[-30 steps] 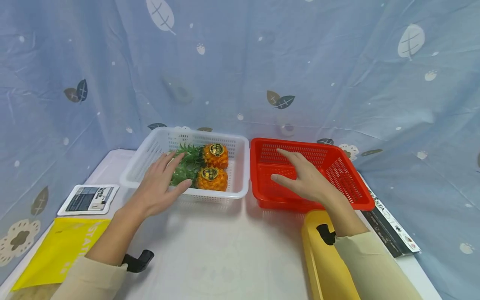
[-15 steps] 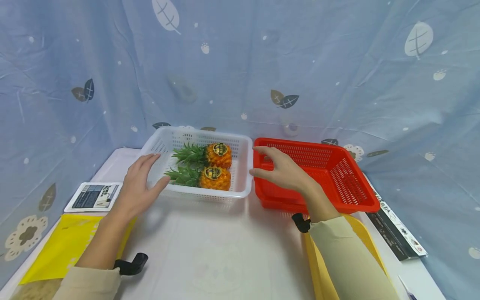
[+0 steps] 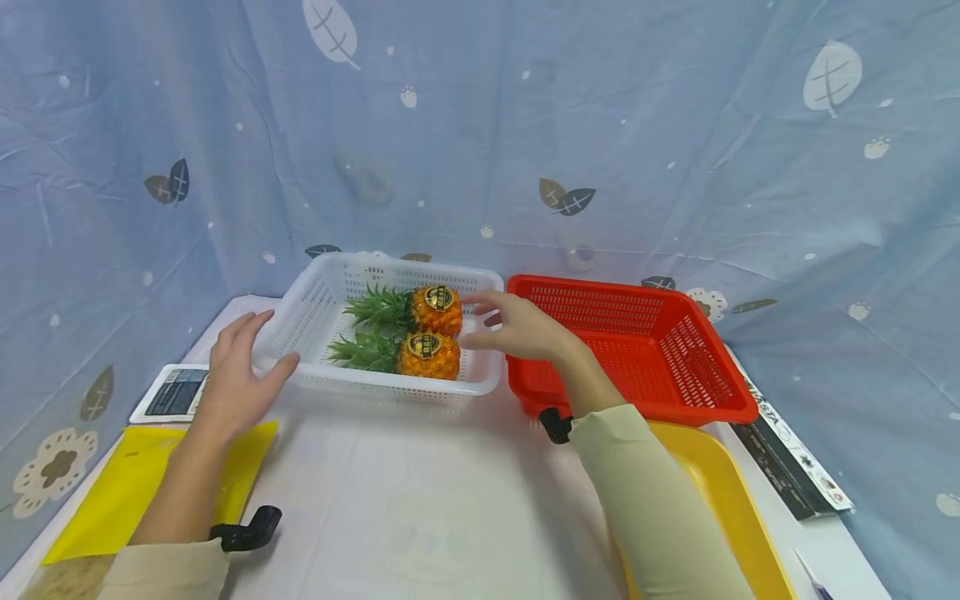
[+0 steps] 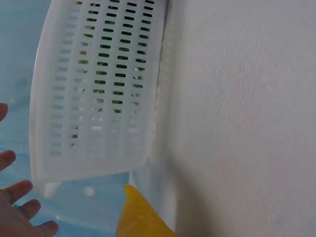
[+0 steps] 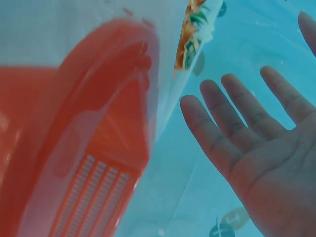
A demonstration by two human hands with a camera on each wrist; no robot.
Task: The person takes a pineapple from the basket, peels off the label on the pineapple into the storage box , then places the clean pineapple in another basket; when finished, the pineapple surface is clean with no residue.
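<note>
Two small orange pineapples with green crowns, the far pineapple and the near pineapple, lie side by side in a white plastic basket. Both bear a black and gold label. My right hand reaches over the basket's right rim, its fingertips close to the pineapples' orange ends; whether they touch is unclear. In the right wrist view that hand has its fingers spread with nothing held. My left hand hovers at the white basket's left front corner, fingers spread and empty. Its fingertips show beside the basket's end in the left wrist view.
A red basket adjoins the white one on the right. In front of it lies a yellow tray, partly covered by my sleeve. A yellow pouch and a labelled white package lie left. A black-and-white box lies right.
My right hand has moved left from over the red basket to the pineapples in the white one. My left hand has drawn back left, away from the pineapples' crowns. Pineapples and baskets stay put.
</note>
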